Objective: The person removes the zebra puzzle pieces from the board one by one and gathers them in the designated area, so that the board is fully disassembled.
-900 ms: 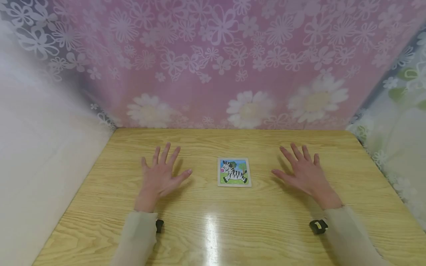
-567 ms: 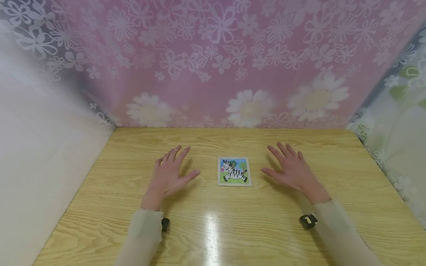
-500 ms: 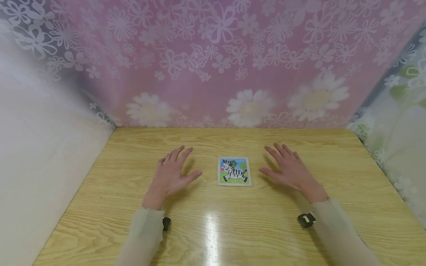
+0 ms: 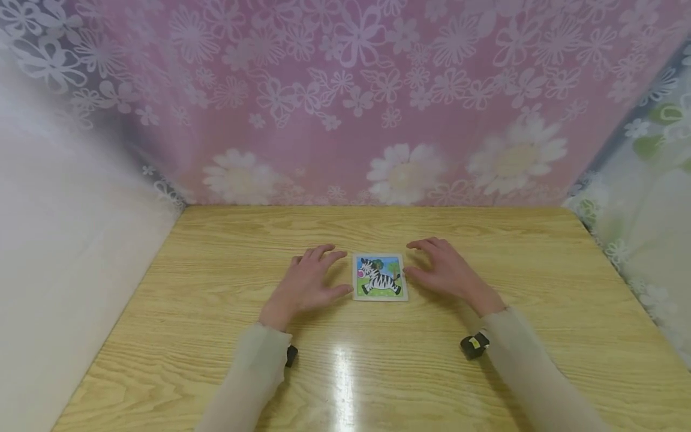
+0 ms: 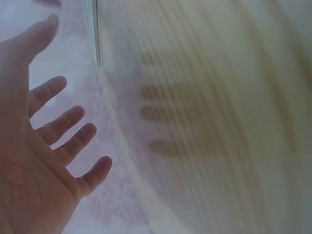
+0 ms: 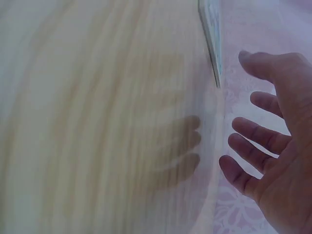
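Sleeves (image 4: 245, 378): pale, covering your forearms, nearest you, behind your left grip (image 4: 308, 284) and right grip (image 4: 447, 273).
Wrist devices (image 4: 474, 346): small and black, one on the inner side of each of your wrists, just behind the grips.
Left grip: unclosed and empty; your fingers are gently bent, your thumb stands away from them, and finger shadows (image 5: 170, 114) fall on the desk (image 4: 162, 312) below.
Right grip: likewise empty, thumb and fingers parted.
Zebra board (image 4: 380, 276): flat on the desk between your two grips, just beside both; the wrist views show a gap between it and each thumb.
Desk: wood-grained, spreading beneath both grips and on beyond your fingertips.
Pink cloth (image 4: 324, 162): printed with white flowers, past your grips at the desk's far edge.
Left cloth (image 4: 70, 240): whitish, well out to your left grip's left.
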The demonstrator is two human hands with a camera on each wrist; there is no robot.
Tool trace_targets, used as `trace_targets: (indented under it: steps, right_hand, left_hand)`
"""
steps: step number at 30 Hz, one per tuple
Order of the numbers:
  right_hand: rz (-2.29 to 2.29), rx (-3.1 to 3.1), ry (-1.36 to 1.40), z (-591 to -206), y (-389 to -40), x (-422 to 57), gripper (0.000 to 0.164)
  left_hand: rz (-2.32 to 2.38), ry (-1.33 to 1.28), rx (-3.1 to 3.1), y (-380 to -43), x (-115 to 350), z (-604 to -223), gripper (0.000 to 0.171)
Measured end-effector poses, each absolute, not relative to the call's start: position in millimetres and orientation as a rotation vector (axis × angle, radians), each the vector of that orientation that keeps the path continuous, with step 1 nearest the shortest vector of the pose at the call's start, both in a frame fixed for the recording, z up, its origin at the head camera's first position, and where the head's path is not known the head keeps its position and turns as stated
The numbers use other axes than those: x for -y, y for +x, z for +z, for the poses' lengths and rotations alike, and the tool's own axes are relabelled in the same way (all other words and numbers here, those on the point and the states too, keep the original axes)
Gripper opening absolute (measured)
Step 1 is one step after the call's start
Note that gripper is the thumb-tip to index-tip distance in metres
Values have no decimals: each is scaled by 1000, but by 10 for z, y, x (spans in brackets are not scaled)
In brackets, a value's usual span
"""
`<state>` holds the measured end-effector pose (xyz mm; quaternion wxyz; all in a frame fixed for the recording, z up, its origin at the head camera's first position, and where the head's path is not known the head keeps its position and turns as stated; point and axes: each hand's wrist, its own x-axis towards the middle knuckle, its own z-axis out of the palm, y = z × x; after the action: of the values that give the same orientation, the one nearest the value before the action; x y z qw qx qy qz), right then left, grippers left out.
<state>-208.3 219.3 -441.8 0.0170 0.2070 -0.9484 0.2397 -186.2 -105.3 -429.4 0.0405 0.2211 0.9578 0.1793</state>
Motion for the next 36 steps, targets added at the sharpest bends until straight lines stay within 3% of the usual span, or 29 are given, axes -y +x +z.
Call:
trace_targets:
  steps: [10, 36]
  right_hand:
    - [936, 2902, 696, -4491, -2210, -2037, 36]
    - [883, 3132, 608, -4454, -2334, -1916, 26]
  left_hand:
    - [555, 777, -2841, -2022, 779, -4333, 64]
    - [459, 790, -2813, -2117, 673, -4357, 62]
